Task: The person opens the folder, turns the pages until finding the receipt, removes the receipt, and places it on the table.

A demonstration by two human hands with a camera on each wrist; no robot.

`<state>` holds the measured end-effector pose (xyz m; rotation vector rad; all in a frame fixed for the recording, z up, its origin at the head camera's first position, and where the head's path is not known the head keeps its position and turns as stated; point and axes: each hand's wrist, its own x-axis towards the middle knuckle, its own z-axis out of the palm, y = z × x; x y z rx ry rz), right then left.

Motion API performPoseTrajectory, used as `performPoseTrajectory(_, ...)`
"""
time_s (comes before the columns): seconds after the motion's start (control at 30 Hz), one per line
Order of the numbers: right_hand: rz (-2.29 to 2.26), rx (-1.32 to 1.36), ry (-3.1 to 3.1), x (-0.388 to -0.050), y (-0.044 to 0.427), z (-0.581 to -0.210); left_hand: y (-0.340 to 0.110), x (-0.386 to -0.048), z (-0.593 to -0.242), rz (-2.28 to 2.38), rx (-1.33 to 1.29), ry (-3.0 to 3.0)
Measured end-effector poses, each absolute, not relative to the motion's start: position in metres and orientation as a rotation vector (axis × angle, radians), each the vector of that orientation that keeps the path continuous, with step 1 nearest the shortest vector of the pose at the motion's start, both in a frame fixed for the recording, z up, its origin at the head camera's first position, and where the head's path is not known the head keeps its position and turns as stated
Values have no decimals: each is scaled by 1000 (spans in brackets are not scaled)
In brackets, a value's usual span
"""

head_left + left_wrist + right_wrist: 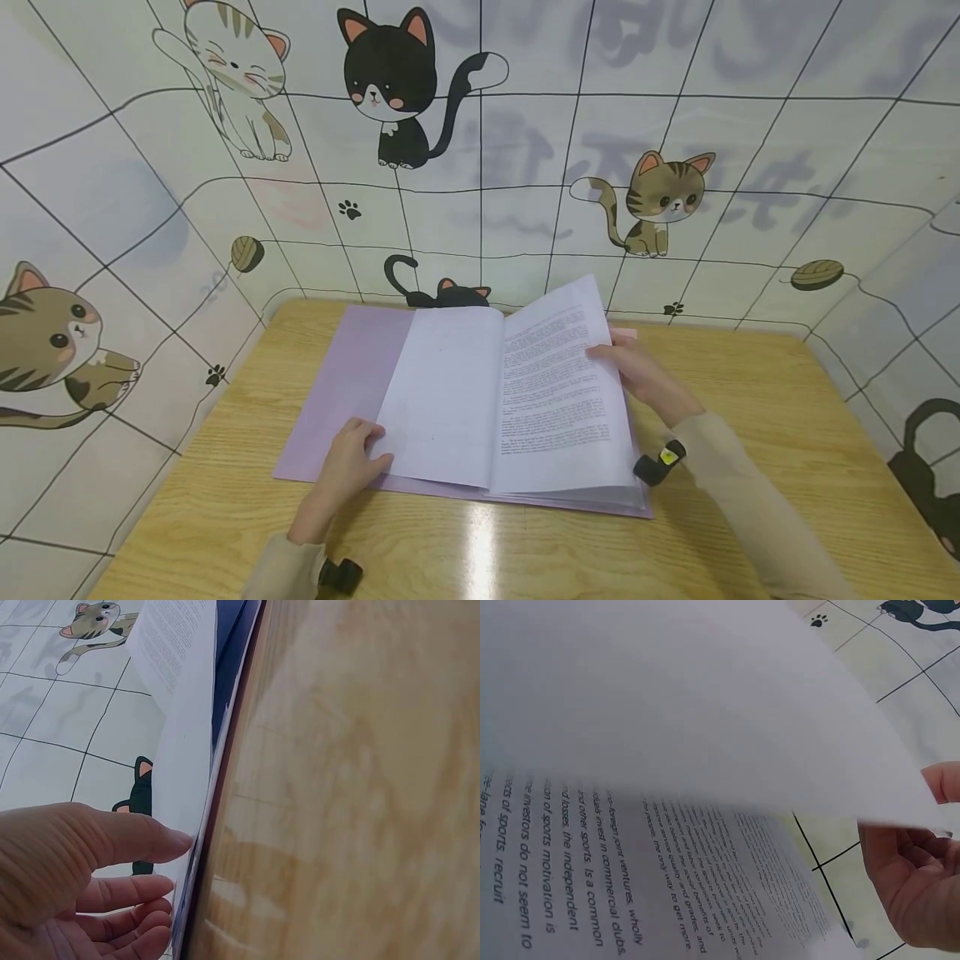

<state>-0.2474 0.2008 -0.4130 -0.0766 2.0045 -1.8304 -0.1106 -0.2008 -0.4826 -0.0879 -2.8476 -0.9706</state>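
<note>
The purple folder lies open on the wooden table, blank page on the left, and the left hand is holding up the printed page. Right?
Not quite: the head view shows the right hand holding up the printed page. The rest stands.

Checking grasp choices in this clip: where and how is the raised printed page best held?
Likely pinch the printed page at its outer edge, from the right: the thin sheet meets the fold on its left, and its lifted upper corner leaves both faces reachable.
</note>
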Motion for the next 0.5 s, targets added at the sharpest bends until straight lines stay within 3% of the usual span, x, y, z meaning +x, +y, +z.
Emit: performPoseTrajectory(0.5,-1873,-124,1890,-235,187,-399,-202,-111,-486,-974,-77,-2851)
